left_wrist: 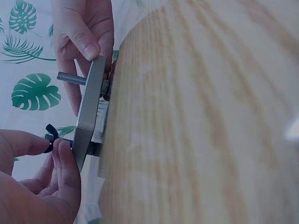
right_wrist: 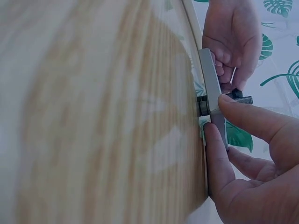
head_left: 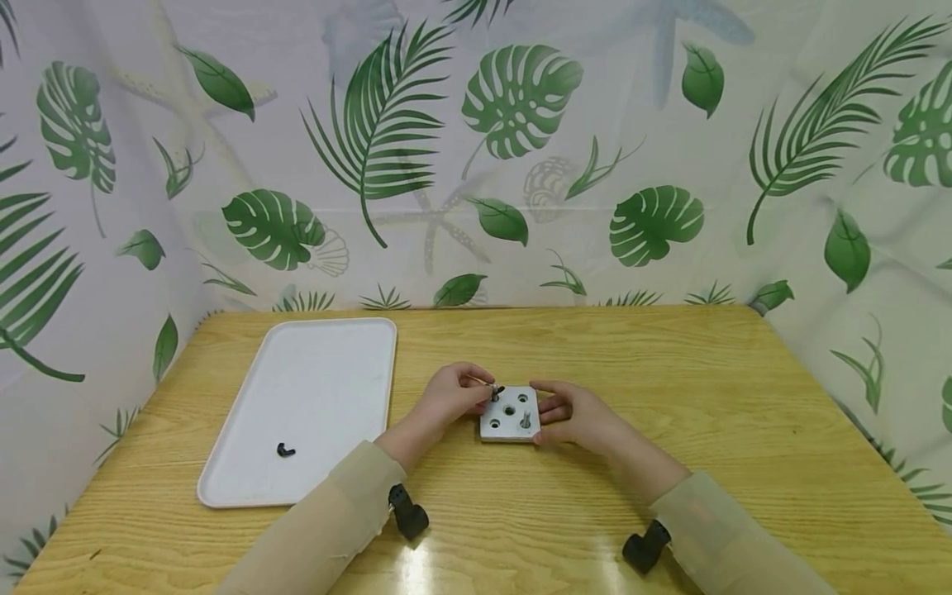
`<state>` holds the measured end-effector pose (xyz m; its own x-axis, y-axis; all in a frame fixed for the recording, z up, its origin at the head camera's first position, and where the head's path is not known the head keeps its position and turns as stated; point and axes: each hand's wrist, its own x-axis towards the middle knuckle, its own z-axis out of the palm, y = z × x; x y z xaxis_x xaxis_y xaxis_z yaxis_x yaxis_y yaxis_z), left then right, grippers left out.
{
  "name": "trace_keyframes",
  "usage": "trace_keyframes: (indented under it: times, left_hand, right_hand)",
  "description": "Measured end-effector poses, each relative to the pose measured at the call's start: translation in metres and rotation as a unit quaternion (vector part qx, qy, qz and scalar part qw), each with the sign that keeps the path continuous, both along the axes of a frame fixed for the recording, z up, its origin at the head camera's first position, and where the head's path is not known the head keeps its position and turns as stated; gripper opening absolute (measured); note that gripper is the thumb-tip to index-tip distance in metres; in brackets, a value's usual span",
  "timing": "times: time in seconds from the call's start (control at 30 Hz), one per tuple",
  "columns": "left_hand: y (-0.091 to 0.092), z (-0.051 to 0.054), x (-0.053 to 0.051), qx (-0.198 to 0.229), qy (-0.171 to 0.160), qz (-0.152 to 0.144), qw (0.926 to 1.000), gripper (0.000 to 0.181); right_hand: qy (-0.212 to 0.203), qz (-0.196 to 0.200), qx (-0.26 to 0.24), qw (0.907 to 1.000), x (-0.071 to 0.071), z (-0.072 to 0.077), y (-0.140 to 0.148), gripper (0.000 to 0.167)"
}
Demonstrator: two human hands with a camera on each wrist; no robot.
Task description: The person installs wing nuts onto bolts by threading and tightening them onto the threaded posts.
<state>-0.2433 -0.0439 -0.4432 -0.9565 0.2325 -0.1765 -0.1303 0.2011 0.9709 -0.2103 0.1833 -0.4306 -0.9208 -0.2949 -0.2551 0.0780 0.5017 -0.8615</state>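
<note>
A square metal plate (head_left: 509,430) with several holes sits slightly raised above the table, with bolt heads (left_wrist: 94,148) showing under it in the left wrist view. Two threaded bolts poke up through it; the bare bolt (head_left: 525,420) is at the near right corner. At the far left corner my left hand (head_left: 455,393) pinches a black wing nut (left_wrist: 52,133) on the other bolt (left_wrist: 65,140), between thumb and fingers. My right hand (head_left: 583,417) grips the plate's right side, its thumb (right_wrist: 252,116) by the upper face and a finger beneath.
On the left of the wooden table (head_left: 669,364) lies a white tray (head_left: 327,364). A second black wing nut (head_left: 286,450) rests on that tray. Behind the table hangs a leaf-patterned cloth (head_left: 565,248).
</note>
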Motion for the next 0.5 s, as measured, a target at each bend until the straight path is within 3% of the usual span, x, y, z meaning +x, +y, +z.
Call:
trace_keyframes:
  times: [0.3, 0.5]
  left_hand:
    - [0.0013, -0.0023, -0.0024, 0.005, 0.0, 0.012, 0.9999, 0.008]
    - [0.0009, -0.0007, -0.0028, -0.003, 0.0, 0.003, 1.0, 0.014]
  right_hand:
    - [0.003, -0.003, -0.003, 1.0, 0.0006, -0.0011, 0.0, 0.085]
    - [0.003, -0.002, -0.009, 1.0, -0.0001, -0.0012, 0.0005, 0.085]
